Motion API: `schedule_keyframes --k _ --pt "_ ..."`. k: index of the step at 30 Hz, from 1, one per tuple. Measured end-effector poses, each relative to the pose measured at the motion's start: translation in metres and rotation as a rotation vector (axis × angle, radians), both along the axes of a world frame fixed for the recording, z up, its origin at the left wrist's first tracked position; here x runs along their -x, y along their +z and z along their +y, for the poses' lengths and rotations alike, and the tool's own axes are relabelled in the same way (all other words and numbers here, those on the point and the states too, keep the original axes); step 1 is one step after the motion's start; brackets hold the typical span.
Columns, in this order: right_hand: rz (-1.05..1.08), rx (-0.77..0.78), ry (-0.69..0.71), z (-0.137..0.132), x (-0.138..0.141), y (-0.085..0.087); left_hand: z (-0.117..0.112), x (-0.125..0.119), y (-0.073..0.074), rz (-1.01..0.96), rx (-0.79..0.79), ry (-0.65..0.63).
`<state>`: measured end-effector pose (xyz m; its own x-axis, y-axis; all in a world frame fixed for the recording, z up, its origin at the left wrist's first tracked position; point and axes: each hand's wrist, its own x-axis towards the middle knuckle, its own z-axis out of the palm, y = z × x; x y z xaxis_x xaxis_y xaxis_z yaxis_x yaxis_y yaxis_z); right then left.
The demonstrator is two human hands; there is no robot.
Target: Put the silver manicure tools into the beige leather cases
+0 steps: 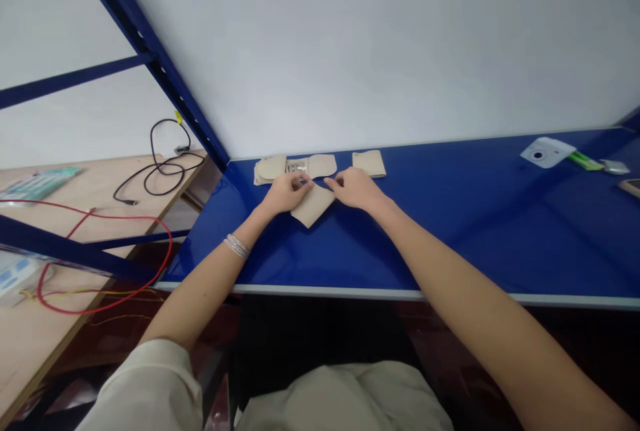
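Note:
Both my hands rest far out on the blue table (pixel 450 231), close together. My left hand (pixel 285 192) and my right hand (pixel 354 187) pinch the upper edge of a beige cloth piece (pixel 314 206) that lies flat between them. Just behind my hands lie more beige cloth pieces (pixel 320 165), one with a small metal clasp (pixel 297 166) showing. Another beige piece (pixel 369 163) lies apart to the right. A silver bracelet (pixel 237 245) circles my left wrist.
A white instant camera (pixel 547 151) and small green and grey items (pixel 585 161) sit at the far right. A blue metal frame (pixel 150 51) stands left. A wooden bench (pixel 75 204) beside it carries black and red cables and small boxes. A white wall backs the table.

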<state>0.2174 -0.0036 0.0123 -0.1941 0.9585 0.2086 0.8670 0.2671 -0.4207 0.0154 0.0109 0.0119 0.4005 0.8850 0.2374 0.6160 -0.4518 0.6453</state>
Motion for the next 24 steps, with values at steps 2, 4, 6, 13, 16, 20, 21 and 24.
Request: schedule_keyframes --k 2,4,6,13,16,20,21,24 --pt "-0.015 0.002 0.011 -0.001 0.003 -0.001 0.000 0.000 0.000 -0.048 0.081 -0.004" --pt "-0.019 0.028 0.028 -0.002 0.005 0.000 0.000 0.000 0.001 -0.093 0.143 -0.006" --pt "0.006 0.067 0.063 -0.003 0.007 0.001 0.001 0.000 0.000 -0.129 0.177 -0.018" --pt "0.157 0.207 0.010 -0.005 0.013 0.005 0.005 -0.002 -0.006 -0.109 0.167 -0.046" --pt "0.210 0.235 -0.010 -0.005 0.016 0.003 0.004 -0.004 -0.007 -0.063 0.136 -0.044" --pt "0.263 0.243 -0.030 -0.004 0.018 -0.001 0.002 -0.006 -0.005 -0.021 0.063 -0.037" --pt "0.274 0.237 -0.040 -0.004 0.018 -0.002 0.001 -0.006 -0.005 -0.011 0.055 -0.033" --pt "0.305 0.211 -0.060 -0.003 0.017 -0.006 0.001 -0.007 -0.004 0.007 0.058 -0.024"
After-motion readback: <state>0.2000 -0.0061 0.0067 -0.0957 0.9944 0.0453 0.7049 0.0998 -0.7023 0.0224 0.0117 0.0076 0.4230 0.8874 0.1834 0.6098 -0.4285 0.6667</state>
